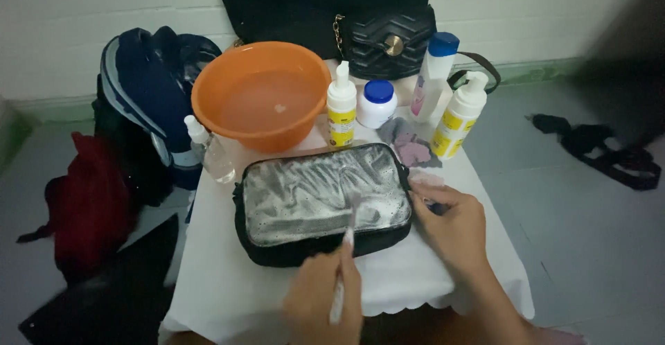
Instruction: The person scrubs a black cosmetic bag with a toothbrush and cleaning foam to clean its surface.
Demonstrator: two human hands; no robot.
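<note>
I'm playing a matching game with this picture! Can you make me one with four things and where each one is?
Things:
1. orange basin
2. foam-covered black pouch
3. blue-lidded white jar
4. dark blue backpack

Places:
A. under the brush in the left hand
B. on the floor, left of the table
C. back left of the table
D. between two yellow-labelled bottles

Pairs: 1-C, 2-A, 3-D, 4-B

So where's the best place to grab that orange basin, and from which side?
Take the orange basin by its rolled rim at the left and near edges, probably with both hands. Bottles crowd its right side, a backpack its far left, and it holds liquid, so keep it level.
</note>
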